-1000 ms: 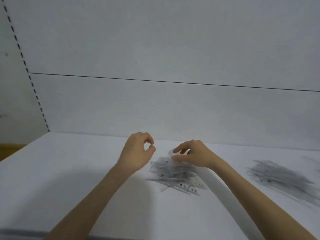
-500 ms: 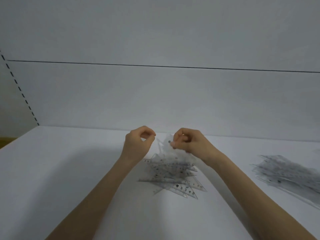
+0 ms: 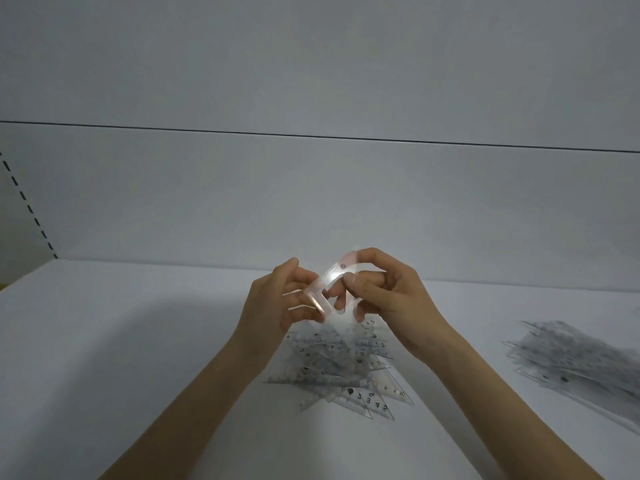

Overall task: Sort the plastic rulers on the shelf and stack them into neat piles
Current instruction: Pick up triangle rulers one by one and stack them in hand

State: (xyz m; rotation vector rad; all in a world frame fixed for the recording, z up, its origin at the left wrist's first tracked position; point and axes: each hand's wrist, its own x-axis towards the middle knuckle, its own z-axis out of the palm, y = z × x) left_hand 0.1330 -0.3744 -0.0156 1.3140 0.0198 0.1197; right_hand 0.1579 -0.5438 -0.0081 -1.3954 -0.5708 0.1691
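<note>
Above the loose heap (image 3: pixel 343 368) of rulers on the shelf (image 3: pixel 138 341), the right hand (image 3: pixel 391 299) pinches one clear ruler (image 3: pixel 332 289). The left hand (image 3: pixel 273 306) lays bent fingers against its other end; a grip I cannot confirm. Right of the heap lies another pile (image 3: pixel 571 362), blurred. I judge most sorting remains.

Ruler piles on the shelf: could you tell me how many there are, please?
2: a loose pile at centre, below the held ruler; a blurred pile at right, perhaps partly offscreen.

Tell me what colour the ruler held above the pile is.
Clear, transparent plastic ruler catching white glare, seen best in the head view.
</note>
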